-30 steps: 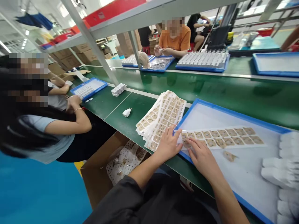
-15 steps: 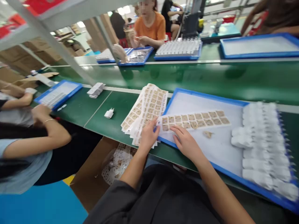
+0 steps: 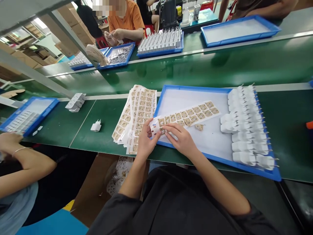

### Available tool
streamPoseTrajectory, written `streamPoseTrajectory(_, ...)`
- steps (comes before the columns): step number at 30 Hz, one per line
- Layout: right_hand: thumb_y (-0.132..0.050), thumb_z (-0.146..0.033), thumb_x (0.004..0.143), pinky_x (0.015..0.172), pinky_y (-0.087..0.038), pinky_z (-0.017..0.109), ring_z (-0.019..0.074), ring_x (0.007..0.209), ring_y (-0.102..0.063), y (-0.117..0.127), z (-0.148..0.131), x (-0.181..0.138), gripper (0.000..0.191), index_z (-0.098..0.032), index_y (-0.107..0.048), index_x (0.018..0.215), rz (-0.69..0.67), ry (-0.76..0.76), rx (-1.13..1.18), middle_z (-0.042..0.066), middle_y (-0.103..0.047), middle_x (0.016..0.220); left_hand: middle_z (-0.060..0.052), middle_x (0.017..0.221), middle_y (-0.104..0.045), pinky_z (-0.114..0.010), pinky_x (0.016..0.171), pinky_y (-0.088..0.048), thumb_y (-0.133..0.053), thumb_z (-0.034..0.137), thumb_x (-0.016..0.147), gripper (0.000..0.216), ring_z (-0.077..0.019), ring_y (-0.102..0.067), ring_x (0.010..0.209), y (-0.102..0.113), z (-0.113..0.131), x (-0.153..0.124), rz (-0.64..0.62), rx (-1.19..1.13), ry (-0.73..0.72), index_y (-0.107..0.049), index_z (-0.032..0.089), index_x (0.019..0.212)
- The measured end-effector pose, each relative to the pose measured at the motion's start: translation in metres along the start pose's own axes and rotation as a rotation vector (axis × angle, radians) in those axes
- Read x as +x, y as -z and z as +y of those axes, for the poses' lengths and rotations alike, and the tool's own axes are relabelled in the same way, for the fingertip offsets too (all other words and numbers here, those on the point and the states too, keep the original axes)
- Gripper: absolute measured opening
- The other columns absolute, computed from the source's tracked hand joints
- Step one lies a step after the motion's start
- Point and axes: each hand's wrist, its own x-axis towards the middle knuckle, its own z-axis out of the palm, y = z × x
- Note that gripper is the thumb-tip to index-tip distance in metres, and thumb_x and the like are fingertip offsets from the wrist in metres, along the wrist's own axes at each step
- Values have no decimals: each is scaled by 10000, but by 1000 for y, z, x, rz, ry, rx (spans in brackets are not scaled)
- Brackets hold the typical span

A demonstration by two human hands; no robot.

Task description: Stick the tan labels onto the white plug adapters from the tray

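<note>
A long sticker sheet [image 3: 193, 115] with two rows of brown labels slants over the left part of a blue-rimmed tray [image 3: 195, 88]. My left hand [image 3: 146, 140] grips its near left end between thumb and fingers. There the sheet is bent up, showing a white strip with small red and blue marks. My right hand [image 3: 181, 138] pinches at the first labels beside that end; whether a label has come loose between its fingertips is hidden. A loose brown label piece [image 3: 199, 127] lies in the tray below the sheet. White plug adapters [image 3: 246, 124] stand in rows at the tray's right side.
A pile of sticker sheets [image 3: 139, 111] lies left of the tray. Further left are a single white adapter [image 3: 96, 126] and a small stack of white parts [image 3: 75, 102]. A co-worker's arm [image 3: 26, 163] is at far left. An open carton [image 3: 95, 186] stands below the table edge.
The view has turned, so the bench appears shifted left. My left hand has bent up the sheet's left end, and my right fingers have come close to it.
</note>
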Motion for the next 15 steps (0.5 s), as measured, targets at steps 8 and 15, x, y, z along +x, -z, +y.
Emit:
streamPoseTrajectory(8,-560,-232,998,889,-583,374,195,960,-706,4,-3,2,192,-269,-728,1083,127,69,65,58,-761,1038,-88,1104,-722,-273,722,-585,-660,479,923,595,-204,-730,938,-6,18,-9,-47,-99,-2,-464,253,1437)
streamPoseTrajectory(15,-583,-208,984,856,-581,361,190,930,-709,4,-5,1,124,-250,-699,977,194,79,91,53,-762,998,-85,1096,-751,-282,751,-582,-718,475,870,645,-196,-738,883,-11,11,-6,15,-229,63,-444,244,1407)
